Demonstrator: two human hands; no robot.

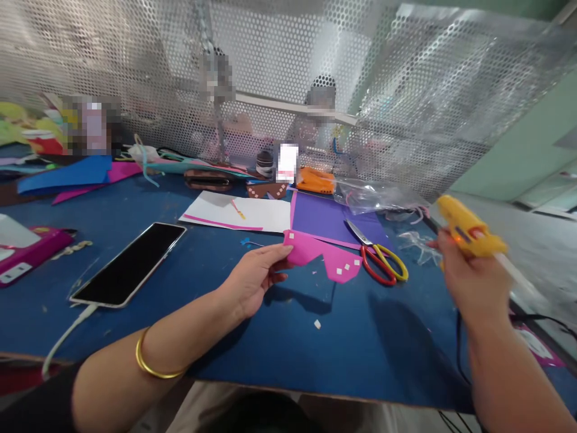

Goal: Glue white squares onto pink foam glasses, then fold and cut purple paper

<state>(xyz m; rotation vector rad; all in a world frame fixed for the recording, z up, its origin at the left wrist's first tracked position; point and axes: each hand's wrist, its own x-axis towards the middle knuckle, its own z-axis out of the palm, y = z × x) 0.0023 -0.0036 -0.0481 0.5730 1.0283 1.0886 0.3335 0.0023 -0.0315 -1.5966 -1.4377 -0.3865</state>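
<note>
Head view, the only one: left hand (259,279) closed in a pinch, thumb on top, on the near end of a pink mask-shaped cutout (309,249), which hangs just above the blue tabletop (270,343), its shadow falling below. Long axis of the cutout runs out from the left fingertips to the right, dipping slightly at the far end, so its free end is the one towards the right hand (473,282). One small white square sits beside the left thumb; three more are grouped near the free end. Right hand wrapped round a yellow glue gun (471,231), raised well to the right of the cutout and apart from it. A small orange glow shows on the gun's side; a clear glue stick (518,279) trails from the rear, on the side away from the cutout. Nozzle tip blurred, cannot make it out. Key relation: cutout lies left of the right hand, with a wide gap between; the left hand is by far the nearer, being in contact. In that gap, scissors (368,243) with red and yellow handles, just past the free end. Purple sheet (322,213) beyond the cutout; loose white square (317,325) on the near side, right of the left hand.
</note>
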